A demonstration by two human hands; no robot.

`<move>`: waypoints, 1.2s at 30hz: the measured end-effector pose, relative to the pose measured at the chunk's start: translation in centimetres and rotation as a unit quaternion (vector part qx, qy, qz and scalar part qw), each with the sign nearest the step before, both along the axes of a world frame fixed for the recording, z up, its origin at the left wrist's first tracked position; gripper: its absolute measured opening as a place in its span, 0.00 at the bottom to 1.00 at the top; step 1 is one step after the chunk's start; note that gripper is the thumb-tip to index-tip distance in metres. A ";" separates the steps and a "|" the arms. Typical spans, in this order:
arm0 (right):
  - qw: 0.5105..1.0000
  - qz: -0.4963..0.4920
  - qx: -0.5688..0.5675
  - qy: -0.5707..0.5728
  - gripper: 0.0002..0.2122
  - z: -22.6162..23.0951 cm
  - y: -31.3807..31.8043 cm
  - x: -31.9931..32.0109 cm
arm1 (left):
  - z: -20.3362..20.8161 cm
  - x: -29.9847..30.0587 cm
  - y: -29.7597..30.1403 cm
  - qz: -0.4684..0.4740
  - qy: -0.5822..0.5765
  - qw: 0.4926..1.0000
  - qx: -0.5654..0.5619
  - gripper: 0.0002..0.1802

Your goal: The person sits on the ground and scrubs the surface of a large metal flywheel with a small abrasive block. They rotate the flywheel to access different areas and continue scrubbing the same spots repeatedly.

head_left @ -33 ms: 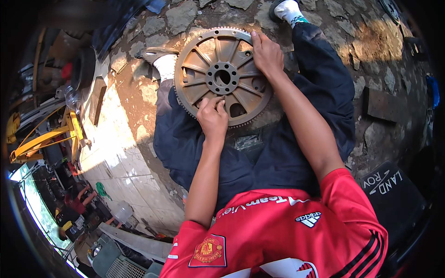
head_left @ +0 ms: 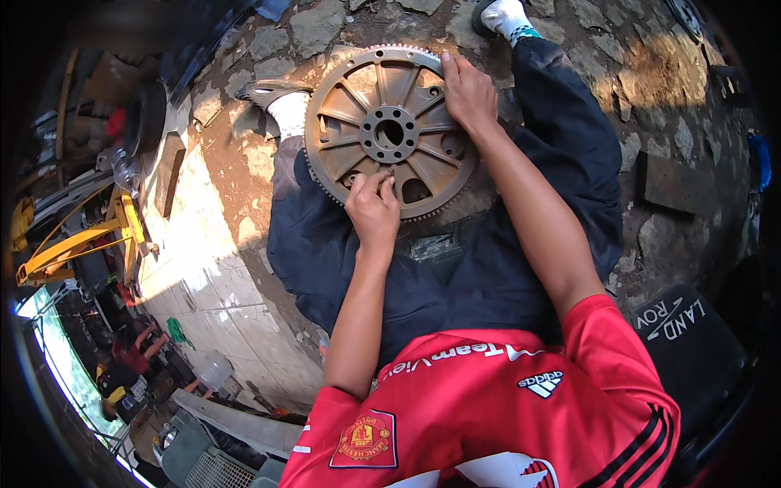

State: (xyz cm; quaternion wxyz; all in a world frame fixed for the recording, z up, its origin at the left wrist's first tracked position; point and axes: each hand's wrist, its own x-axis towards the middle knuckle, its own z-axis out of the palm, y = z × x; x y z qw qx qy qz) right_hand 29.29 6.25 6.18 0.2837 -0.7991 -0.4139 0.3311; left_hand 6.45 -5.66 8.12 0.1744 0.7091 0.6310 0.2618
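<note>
Flywheel (head_left: 376, 132), rust-tinged and toothed, sits upper centre of the frame, overlapping dark trousers (head_left: 423, 297). The right hand (head_left: 472, 99) has its grip closed on the rim, at the upper right. The left hand (head_left: 376, 210) bends its fingers by the lower spokes; whether that grip pinches anything, I can't tell. Stone floor (head_left: 317, 28) shows above.

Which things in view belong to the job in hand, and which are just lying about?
In hand:
- toothed metal wheel
- right hand, gripping its rim
- left hand, fingers at its face below the hub; anything pinched there is unclear

Lying about:
- yellow metal frame
- dark block
- green tangle
- black box-like object
</note>
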 end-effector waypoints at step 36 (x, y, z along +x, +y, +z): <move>1.000 -0.001 0.013 -0.029 0.30 -0.4 0.4 -0.4 | -0.4 -1.4 -1.3 0.008 -0.038 0.997 -0.068 0.06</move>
